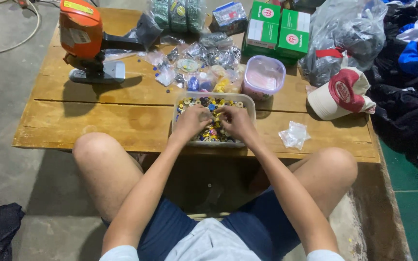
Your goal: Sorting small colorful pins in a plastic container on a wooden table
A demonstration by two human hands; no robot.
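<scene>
In the clear tub (248, 100) of mixed buttons (212, 133), left hand (191, 122) and right hand (236, 122) dig, grip hidden, cannot tell

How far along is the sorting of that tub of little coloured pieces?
Done: small bags of pieces lie behind the clear tub. In hand: the left hand and right hand are both down in the mixed coloured pieces; what they grip is hidden. Left: the tub looks full and unsorted.

two hands (192, 122) (238, 122), two green boxes (262, 24) (294, 33), one cap (342, 93), one orange machine (81, 36), one clear tub (247, 104) of buttons.
</scene>
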